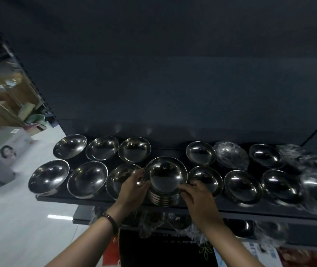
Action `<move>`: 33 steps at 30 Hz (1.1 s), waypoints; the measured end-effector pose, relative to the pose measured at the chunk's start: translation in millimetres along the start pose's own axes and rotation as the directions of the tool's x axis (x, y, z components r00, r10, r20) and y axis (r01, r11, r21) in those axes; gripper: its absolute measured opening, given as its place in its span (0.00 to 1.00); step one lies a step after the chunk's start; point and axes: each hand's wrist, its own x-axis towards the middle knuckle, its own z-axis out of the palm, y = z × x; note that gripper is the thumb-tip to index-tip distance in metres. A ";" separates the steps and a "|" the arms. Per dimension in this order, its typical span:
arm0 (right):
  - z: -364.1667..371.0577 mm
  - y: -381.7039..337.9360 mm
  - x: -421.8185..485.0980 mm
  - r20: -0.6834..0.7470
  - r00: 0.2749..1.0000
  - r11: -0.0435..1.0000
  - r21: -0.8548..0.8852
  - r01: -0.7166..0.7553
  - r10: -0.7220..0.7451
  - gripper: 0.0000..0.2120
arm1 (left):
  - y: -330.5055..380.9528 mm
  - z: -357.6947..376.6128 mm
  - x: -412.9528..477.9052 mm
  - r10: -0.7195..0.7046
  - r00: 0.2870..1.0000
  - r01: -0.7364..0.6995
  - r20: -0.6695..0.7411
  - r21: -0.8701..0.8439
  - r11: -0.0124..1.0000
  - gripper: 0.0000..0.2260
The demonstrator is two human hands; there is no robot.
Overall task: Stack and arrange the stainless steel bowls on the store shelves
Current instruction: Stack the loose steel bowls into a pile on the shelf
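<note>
A stack of nested steel bowls [165, 176] stands at the front middle of the dark shelf [96, 200]. My left hand [133, 187] grips the stack's left side and my right hand [197, 193] grips its right side. Two rows of single steel bowls fill the shelf around it: a front-row bowl [87, 179] to the left, another [243, 186] to the right, and a back-row bowl [134, 149] behind. The bowl [119, 178] just left of the stack is partly hidden by my left hand.
Plastic-wrapped bowls [232, 155] lie at the shelf's back right and far right. A lower shelf [82, 212] holds more wrapped bowls. The dark back panel [173, 83] rises behind. White floor [18, 218] and boxes [3, 143] lie to the left.
</note>
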 end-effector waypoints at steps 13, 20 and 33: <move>16.3 0.3 19.6 -0.070 0.996 0.996 0.073 -0.044 0.049 0.20 | 7.8 1.6 24.2 0.078 0.996 -0.077 0.046 -0.029 0.997 0.17; 19.1 4.0 28.2 -0.071 0.997 0.998 0.056 -0.032 0.036 0.22 | 0.6 -13.1 29.1 -0.016 0.996 0.032 0.092 -0.174 0.984 0.11; 29.6 0.2 13.7 -0.018 0.995 0.995 -0.002 -0.101 0.101 0.32 | -89.3 -60.4 -31.4 -0.274 0.928 0.314 -0.252 0.134 0.940 0.11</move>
